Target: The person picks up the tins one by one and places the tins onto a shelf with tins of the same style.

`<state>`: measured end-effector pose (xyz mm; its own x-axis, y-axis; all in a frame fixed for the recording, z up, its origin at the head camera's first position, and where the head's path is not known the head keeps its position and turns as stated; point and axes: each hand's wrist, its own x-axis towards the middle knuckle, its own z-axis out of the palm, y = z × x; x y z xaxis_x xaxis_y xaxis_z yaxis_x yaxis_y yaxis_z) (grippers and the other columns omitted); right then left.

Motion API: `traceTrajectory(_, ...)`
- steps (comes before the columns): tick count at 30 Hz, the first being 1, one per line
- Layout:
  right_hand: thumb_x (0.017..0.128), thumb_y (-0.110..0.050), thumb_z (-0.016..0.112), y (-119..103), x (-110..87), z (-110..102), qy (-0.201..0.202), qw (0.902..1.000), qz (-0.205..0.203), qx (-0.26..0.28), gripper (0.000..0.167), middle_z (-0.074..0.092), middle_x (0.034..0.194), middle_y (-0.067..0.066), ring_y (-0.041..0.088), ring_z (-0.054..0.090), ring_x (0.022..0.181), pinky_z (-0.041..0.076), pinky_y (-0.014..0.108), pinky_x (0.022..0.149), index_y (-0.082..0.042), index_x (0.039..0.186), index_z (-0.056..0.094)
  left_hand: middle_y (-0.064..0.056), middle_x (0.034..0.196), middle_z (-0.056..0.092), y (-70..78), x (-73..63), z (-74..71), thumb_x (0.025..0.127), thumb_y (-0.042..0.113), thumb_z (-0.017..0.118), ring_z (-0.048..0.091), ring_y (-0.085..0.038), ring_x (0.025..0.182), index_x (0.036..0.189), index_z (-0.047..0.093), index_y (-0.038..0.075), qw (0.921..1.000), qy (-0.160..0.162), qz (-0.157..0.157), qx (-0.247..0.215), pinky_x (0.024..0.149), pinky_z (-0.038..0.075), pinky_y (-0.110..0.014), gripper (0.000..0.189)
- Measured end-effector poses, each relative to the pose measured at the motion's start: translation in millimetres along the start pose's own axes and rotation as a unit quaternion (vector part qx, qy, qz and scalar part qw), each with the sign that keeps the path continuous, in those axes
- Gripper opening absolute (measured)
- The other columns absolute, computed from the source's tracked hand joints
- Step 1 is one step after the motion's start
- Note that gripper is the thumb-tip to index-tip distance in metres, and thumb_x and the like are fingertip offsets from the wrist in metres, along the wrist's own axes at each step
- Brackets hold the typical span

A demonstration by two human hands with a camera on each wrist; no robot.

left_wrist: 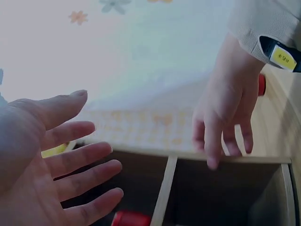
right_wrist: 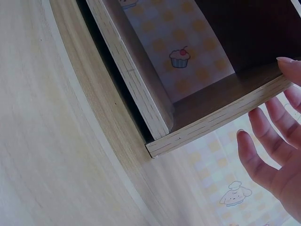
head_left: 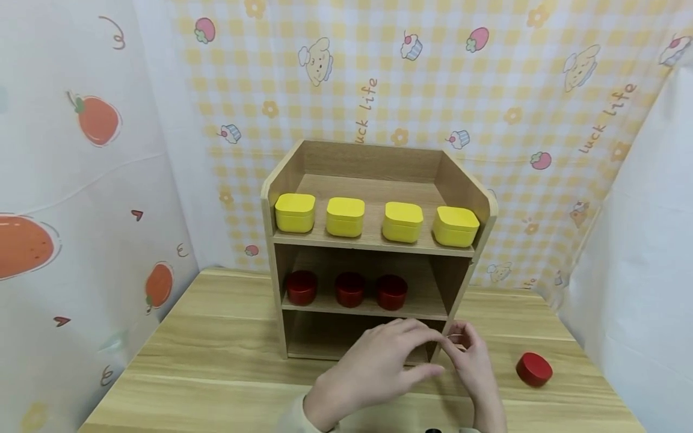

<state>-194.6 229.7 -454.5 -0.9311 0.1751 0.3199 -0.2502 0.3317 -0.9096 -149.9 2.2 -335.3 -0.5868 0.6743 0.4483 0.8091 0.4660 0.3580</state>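
A wooden shelf (head_left: pixel 368 244) with three levels stands on the table. My right hand (head_left: pixel 472 361) is at the lower right side panel (right_wrist: pixel 221 113). In the right wrist view its thumb lies at the panel's inner edge and its fingers along the outer side, so it holds the panel between them. My left hand (head_left: pixel 373 370) hovers before the bottom level with fingers extended and nothing in it. Its spread fingers show in the left wrist view. Three round red containers (head_left: pixel 349 289) stand on the middle level, toward the left. The left hand covers part of the bottom level.
Several yellow square boxes (head_left: pixel 402 222) stand in a row along the front of the top level. One round red container (head_left: pixel 534 369) sits on the table (head_left: pixel 216 343), right of the shelf. A patterned curtain (head_left: pixel 346 78) hangs behind, with white sheets at both sides.
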Motion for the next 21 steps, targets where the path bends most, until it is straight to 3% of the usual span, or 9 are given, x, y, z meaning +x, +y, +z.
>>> traceTrajectory(4, 0.087, -0.005, 0.074, -0.4, 0.4, 0.1, 0.003, 0.9997, 0.023, -0.005, 0.03, 0.06, 0.097, 0.008, 0.009, 0.059, 0.084, 0.05, 0.021, 0.072, 0.005, 0.109, 0.057, 0.013, 0.125, 0.059, -10.4, -14.8, -3.5, 0.097, 0.046, 0.057, 0.057, -0.006, 0.112, 0.126, 0.063, 0.023, 0.997, 0.055, -0.041, -0.038, 0.088, 0.051, -0.03, 0.037)
traceTrajectory(8, 0.086, -0.006, 0.075, -0.6, 0.4, -0.2, 0.005, 0.9994, 0.033, -0.009, 0.029, 0.06, 0.096, 0.008, 0.009, 0.059, 0.085, 0.05, 0.021, 0.071, 0.003, 0.107, 0.058, 0.013, 0.12, 0.061, -23.3, -28.5, -8.0, 0.097, 0.044, 0.057, 0.058, -0.007, 0.109, 0.125, 0.063, 0.023, 0.9873, 0.092, -0.098, -0.085, 0.088, 0.051, -0.033, 0.035)
traceTrajectory(13, 0.085, -0.006, 0.075, -1.2, 0.2, -0.3, 0.005, 0.9993, 0.036, -0.012, 0.028, 0.06, 0.095, 0.007, 0.008, 0.058, 0.084, 0.05, 0.022, 0.07, 0.002, 0.106, 0.058, 0.013, 0.112, 0.062, -42.4, -45.2, -12.5, 0.096, 0.037, 0.062, 0.059, -0.01, 0.102, 0.121, 0.066, 0.018, 0.9689, 0.151, -0.157, -0.117, 0.081, 0.053, -0.033, 0.032)
traceTrajectory(21, 0.086, -0.005, 0.075, -0.4, 0.4, 0.5, 0.005, 0.9995, 0.029, -0.005, 0.029, 0.061, 0.095, 0.007, 0.008, 0.058, 0.084, 0.05, 0.021, 0.071, 0.004, 0.107, 0.057, 0.002, 0.103, 0.066, -71.5, -71.9, -17.3, 0.094, 0.023, 0.069, 0.06, -0.01, 0.092, 0.113, 0.068, 0.011, 0.9333, 0.263, -0.209, -0.127, 0.073, 0.053, -0.03, 0.023)
